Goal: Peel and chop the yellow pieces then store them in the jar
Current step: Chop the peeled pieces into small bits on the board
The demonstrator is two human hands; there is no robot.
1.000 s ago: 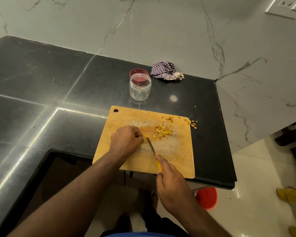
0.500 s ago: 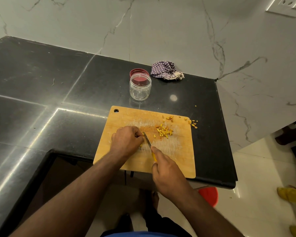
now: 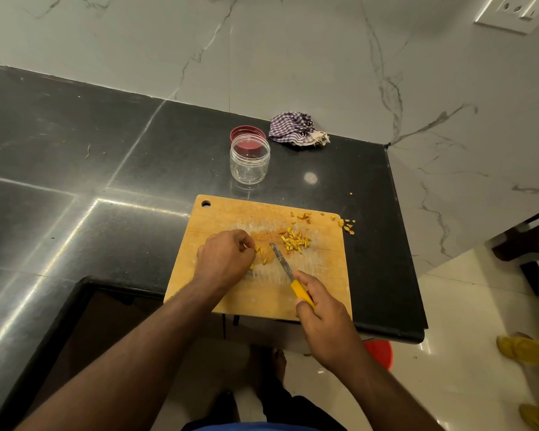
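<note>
While right hand [image 3: 322, 321] grips knife [image 3: 288, 273], curled left hand [image 3: 224, 259] hides piece; jar [image 3: 249, 161] beyond board [image 3: 318, 275].

Home kitchen: black granite counter [image 3: 137, 157], marble-look wall tiles [image 3: 293, 51] w/ socket [image 3: 511, 10] (chopping board [image 3: 262, 300] out too).

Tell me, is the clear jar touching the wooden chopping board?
Apart. The head view shows a strip of black counter between the jar and the far edge of the chopping board.
</note>
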